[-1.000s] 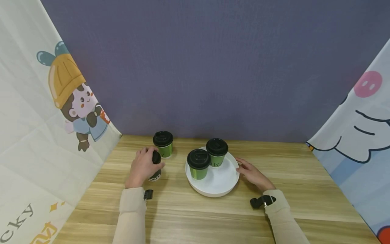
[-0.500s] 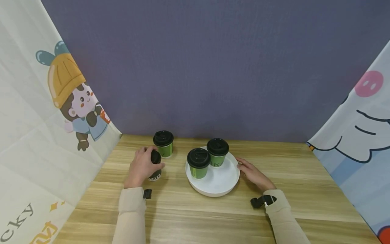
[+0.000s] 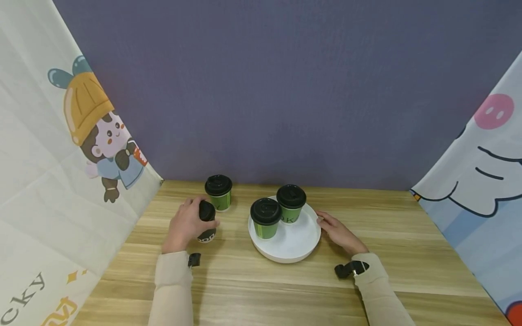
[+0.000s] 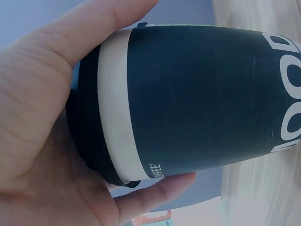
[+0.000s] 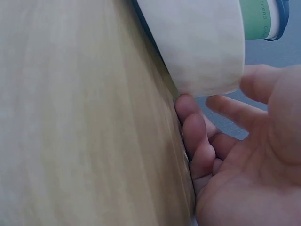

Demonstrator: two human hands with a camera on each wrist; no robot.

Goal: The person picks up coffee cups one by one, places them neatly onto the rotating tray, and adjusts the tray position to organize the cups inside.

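Observation:
In the head view my left hand (image 3: pixel 185 224) grips a black paper coffee cup (image 3: pixel 206 234) from above, standing left of the tray. The left wrist view shows thumb and a finger on opposite sides of this cup (image 4: pixel 202 99), the palm behind its lid. My right hand (image 3: pixel 340 233) holds the right edge of a round white tray (image 3: pixel 299 246), thumb at the rim. Seen from the right wrist, its fingertips (image 5: pixel 186 104) lie against the tray's outer wall (image 5: pixel 202 47). Two green coffee cups with black lids, a front one (image 3: pixel 266 230) and a rear one (image 3: pixel 291 213), stand upright in the tray.
Another green lidded cup (image 3: pixel 220 200) stands on the wooden table (image 3: pixel 253 294) behind the black cup, close to the left hand's fingers. A dark blue partition (image 3: pixel 261 99) borders the back. Printed cloths hang at the left (image 3: pixel 45 181) and right (image 3: pixel 481 181).
My left hand has drawn slightly left, and the black cup's top has shifted a little left with it, showing more of the lid. The right hand and tray stay almost still.

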